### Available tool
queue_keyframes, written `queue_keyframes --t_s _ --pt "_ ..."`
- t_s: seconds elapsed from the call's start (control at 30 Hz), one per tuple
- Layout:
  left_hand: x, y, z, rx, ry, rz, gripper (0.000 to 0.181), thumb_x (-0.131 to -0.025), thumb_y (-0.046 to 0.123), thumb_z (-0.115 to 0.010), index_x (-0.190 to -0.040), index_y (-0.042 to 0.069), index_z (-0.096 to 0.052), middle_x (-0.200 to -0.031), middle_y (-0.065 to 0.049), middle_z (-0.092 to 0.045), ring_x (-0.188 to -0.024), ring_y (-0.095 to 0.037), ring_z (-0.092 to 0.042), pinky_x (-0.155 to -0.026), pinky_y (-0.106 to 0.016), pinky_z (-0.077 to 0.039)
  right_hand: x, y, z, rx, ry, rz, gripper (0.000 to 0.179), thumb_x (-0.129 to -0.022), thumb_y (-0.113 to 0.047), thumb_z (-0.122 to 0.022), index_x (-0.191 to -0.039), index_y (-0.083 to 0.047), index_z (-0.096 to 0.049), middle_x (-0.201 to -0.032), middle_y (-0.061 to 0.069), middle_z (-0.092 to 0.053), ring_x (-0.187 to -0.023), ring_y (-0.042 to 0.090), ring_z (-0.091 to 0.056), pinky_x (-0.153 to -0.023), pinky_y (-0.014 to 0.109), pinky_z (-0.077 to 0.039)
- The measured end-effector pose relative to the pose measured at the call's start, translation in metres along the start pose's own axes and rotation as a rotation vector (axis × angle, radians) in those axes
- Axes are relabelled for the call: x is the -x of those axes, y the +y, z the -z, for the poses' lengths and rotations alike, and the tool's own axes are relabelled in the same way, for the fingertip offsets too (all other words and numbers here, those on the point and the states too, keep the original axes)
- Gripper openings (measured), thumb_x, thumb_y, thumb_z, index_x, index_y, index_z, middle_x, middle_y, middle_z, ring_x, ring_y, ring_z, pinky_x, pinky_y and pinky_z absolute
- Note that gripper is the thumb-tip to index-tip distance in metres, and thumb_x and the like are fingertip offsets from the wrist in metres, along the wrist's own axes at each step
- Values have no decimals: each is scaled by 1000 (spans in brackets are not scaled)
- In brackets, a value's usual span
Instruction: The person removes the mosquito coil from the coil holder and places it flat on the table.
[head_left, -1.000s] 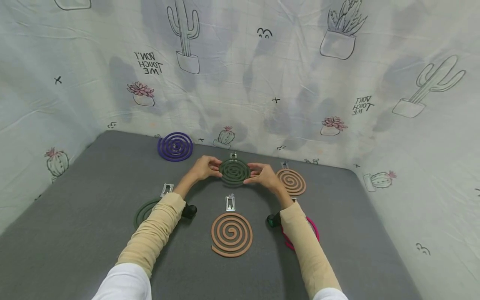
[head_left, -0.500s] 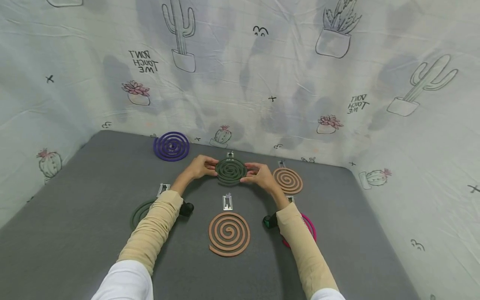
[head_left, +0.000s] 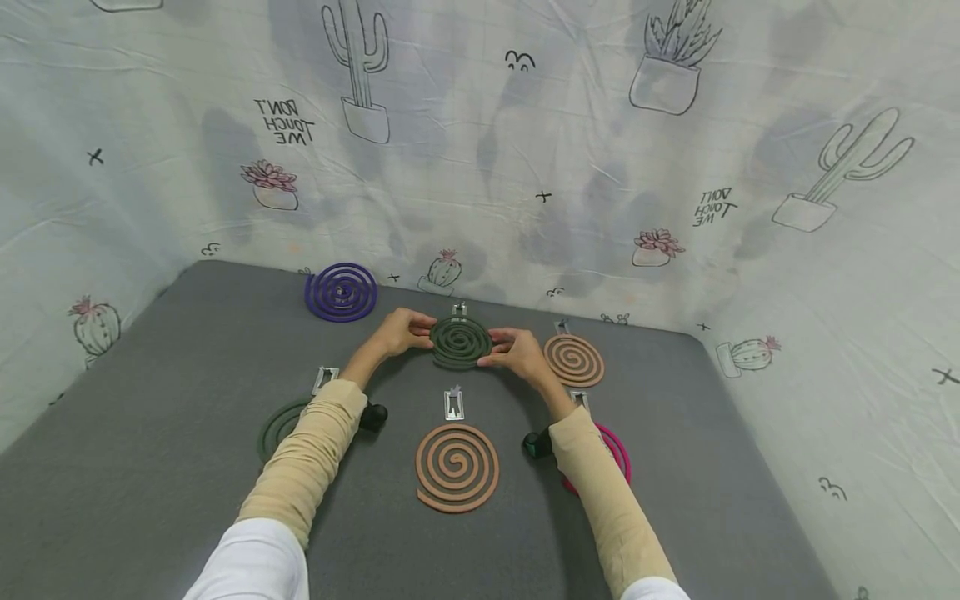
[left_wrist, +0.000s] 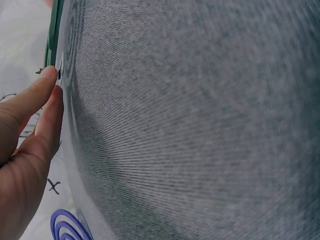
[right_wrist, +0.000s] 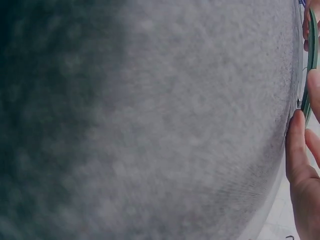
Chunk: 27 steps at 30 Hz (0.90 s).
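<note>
A dark green mosquito coil (head_left: pixel 461 342) is held between my two hands near the back of the table, with its spiral face visible from above. My left hand (head_left: pixel 406 332) pinches its left edge between thumb and fingers. On the opposite edge, my right hand (head_left: pixel 519 353) does the same. Seen nearly edge-on, the green coil (left_wrist: pixel 53 30) sits at the fingertips of the left hand (left_wrist: pixel 30 135) in the left wrist view. The right wrist view has the right hand (right_wrist: pixel 302 165) at the coil's rim. Just behind the coil lies a small metal stand (head_left: pixel 459 309).
Around the hands lie a purple coil (head_left: pixel 341 292), an orange coil (head_left: pixel 573 360), and another orange coil (head_left: pixel 457 468) with a metal stand (head_left: pixel 454 404) above it. Sleeves partly cover a green coil (head_left: pixel 279 429) and a pink coil (head_left: pixel 619 454). A patterned cloth (head_left: pixel 480 150) hangs behind.
The head view has shifted slightly, moving everything a little to the left. Both hands keep their grip on the green coil, which shows its lower strand more plainly than a second ago.
</note>
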<state>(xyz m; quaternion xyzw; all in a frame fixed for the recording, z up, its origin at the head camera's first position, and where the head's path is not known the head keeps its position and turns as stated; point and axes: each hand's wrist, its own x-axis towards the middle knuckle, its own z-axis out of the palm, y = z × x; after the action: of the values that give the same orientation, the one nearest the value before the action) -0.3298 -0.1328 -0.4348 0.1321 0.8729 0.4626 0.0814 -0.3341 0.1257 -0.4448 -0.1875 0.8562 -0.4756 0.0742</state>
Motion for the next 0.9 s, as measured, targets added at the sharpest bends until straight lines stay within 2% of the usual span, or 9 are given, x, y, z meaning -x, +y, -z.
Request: queue_keyframes --t_s 0.1,0.23,0.5,0.63,0.73,0.77,0.87,0.9 --pt "-1 -2 1 12 -8 -6 47 -86 -1 -69 -129 -13 -52 -127 -29 -55 -114 -38 -58 -92 -37 -52 0 -2 0 7 -9 -23 61 -73 -14 -85 -126 3 -60 -120 17 -63 -99 25 -65 -79 34 -56" --pt "-1 -5 2 14 -27 -7 48 -86 0 -70 -129 -13 -52 -127 -28 -55 -114 -38 -58 -93 -38 -52 -5 -3 -1 35 -34 -92 63 -73 -11 -84 -129 2 -58 -126 17 -61 -106 28 -62 -85 35 -55" --pt "0 -4 4 -2 -71 13 51 -86 2 -70 -131 -12 -51 -129 -28 -55 -116 -38 -56 -94 -40 -51 -9 -11 0 68 -50 -157 60 -72 -8 -84 -125 4 -60 -122 21 -61 -103 30 -63 -83 33 -55" --pt "0 -4 3 -4 -55 35 51 -84 2 -72 -130 -10 -53 -127 -26 -57 -114 -35 -59 -92 -37 -52 -15 -6 -1 92 -60 -151 61 -70 -12 -87 -124 2 -62 -121 18 -63 -101 27 -64 -85 35 -55" --pt "0 -4 2 -21 -43 46 51 -84 3 -73 -129 -9 -55 -125 -25 -59 -112 -34 -60 -91 -36 -53 -30 20 -3 105 -61 -83 65 -64 -21 -91 -121 -2 -65 -114 13 -66 -92 21 -66 -76 31 -57" --pt "0 -4 3 -26 -39 48 51 -83 3 -74 -129 -9 -55 -124 -25 -59 -111 -34 -60 -91 -36 -53 -33 23 -4 115 -62 -82 66 -63 -23 -91 -120 -2 -65 -114 12 -66 -91 20 -66 -75 31 -57" --pt "-1 -4 3 -37 -32 52 51 -83 3 -74 -129 -9 -55 -124 -25 -59 -111 -34 -60 -91 -37 -52 -34 22 -4 110 -64 -95 66 -63 -22 -91 -120 -1 -65 -113 13 -66 -91 21 -66 -75 31 -57" --pt "-1 -4 3 -40 -32 52 51 -83 3 -74 -129 -9 -55 -125 -25 -59 -111 -34 -60 -91 -37 -52 -29 12 -3 103 -66 -124 64 -65 -18 -90 -121 -1 -65 -114 14 -66 -94 23 -66 -78 32 -56"
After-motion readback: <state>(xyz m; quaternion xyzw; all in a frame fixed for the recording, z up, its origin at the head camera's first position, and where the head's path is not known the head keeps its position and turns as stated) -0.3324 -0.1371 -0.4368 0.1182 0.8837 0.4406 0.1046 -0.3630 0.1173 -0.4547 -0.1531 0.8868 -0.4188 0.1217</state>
